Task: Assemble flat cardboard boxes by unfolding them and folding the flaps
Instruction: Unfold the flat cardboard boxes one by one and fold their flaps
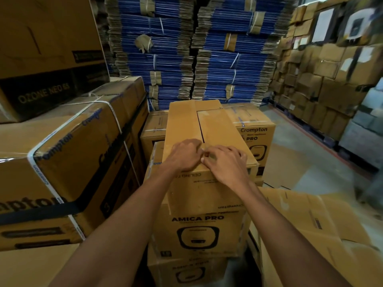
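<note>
A long brown cardboard box lies on top of a stack of printed cartons in the middle of the head view. Its two top flaps are folded down and meet along a centre seam. My left hand and my right hand rest on the near end of that seam, fingertips almost touching, fingers curled and pressing on the flaps. What lies under the fingertips is hidden. More flat cardboard lies to the lower right.
Strapped Crompton cartons stand close on the left, with a dark carton above them. Tall bundles of flat blue cardboard fill the back. Stacked brown boxes line the right wall beside a strip of floor.
</note>
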The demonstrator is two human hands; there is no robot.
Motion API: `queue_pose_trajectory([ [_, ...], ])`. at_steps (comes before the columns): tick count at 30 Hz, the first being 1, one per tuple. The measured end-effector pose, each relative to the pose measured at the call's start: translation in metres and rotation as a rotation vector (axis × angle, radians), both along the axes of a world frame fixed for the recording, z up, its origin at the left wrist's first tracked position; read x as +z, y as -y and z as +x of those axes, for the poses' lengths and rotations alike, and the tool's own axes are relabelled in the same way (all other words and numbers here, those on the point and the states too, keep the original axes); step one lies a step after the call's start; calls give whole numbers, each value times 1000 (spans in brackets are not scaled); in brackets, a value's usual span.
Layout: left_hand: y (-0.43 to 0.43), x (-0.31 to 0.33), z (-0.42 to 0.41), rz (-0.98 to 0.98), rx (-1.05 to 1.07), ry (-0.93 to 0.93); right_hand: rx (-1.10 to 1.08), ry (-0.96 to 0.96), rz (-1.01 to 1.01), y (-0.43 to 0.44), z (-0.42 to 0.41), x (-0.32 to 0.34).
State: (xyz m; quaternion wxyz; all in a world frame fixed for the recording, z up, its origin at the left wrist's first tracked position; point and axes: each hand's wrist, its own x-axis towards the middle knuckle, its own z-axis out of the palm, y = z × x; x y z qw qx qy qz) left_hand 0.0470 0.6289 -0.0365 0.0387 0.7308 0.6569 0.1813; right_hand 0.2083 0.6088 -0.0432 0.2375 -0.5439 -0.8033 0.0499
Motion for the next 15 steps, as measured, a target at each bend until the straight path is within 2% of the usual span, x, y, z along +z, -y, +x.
queue_pose_trajectory([
  [6, -8, -17, -3, 62, -4, -82, 40, 179, -30, -3, -5, 25],
  [9, -3, -15, -2, 21, -18, -105, 61, 277, 68, -1, -5, 38],
  [15, 0, -7, 0, -34, -32, -207, -20, 222, 166, -10, 9, 70],
])
